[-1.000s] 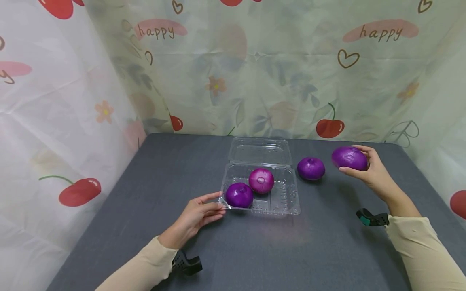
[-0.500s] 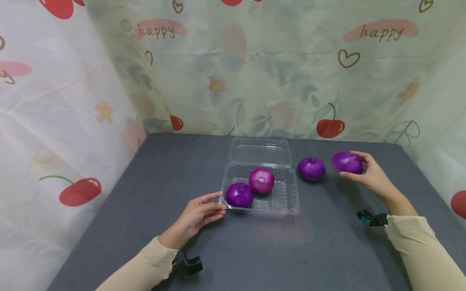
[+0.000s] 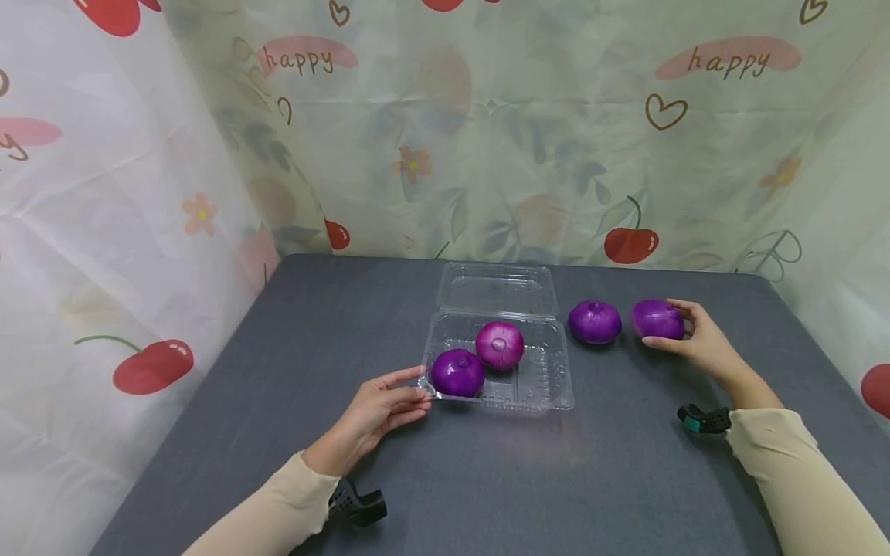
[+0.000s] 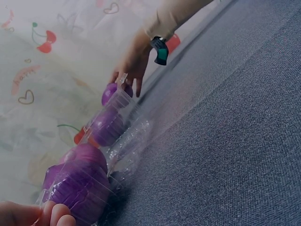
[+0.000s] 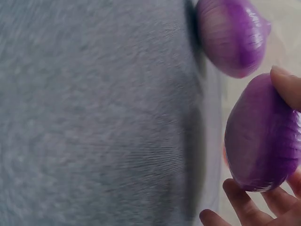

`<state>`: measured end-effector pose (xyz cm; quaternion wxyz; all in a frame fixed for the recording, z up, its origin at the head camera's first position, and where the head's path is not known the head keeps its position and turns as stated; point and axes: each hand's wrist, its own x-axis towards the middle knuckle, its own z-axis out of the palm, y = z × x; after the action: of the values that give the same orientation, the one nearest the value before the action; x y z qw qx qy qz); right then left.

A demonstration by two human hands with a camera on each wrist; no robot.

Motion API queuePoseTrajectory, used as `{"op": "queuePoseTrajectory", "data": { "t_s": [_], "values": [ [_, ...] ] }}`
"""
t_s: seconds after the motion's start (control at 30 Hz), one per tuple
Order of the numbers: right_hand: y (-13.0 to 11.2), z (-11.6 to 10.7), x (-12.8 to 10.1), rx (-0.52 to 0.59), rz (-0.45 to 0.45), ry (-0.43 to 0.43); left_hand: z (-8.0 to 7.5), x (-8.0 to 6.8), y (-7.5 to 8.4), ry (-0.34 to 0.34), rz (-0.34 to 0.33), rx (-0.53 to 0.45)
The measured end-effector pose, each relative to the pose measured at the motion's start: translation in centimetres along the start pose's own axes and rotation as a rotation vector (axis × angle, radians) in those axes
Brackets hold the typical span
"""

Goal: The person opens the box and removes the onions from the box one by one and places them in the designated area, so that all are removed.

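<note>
Right of centre in the head view, my right hand point(image 3: 698, 345) grips a purple onion point(image 3: 657, 320) low over the grey table point(image 3: 612, 479). My left hand point(image 3: 378, 407), fingers straight, touches the clear clamshell point(image 3: 549, 378) at centre. I judge packing half done; next, carry this onion to the tray's free side.

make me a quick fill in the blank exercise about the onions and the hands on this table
1. The clear plastic box holds ____ purple onions.
2. The right hand grips an onion that lies ____ the box.
3. The left hand touches the box's near ____ corner.
4. The box's lid is ____.

Missing words: two; outside; left; open
</note>
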<state>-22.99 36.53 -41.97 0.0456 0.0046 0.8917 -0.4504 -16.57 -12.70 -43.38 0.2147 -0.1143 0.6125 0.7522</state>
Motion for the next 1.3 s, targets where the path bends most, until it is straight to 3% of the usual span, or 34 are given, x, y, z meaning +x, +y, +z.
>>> {"op": "queuePoseTrajectory", "data": {
  "t_s": [1.3],
  "values": [
    [0.7, 0.7, 1.0, -0.076, 0.050, -0.065, 0.0, 0.1, -0.1, 0.011, 0.003, 0.004]
  ]
}}
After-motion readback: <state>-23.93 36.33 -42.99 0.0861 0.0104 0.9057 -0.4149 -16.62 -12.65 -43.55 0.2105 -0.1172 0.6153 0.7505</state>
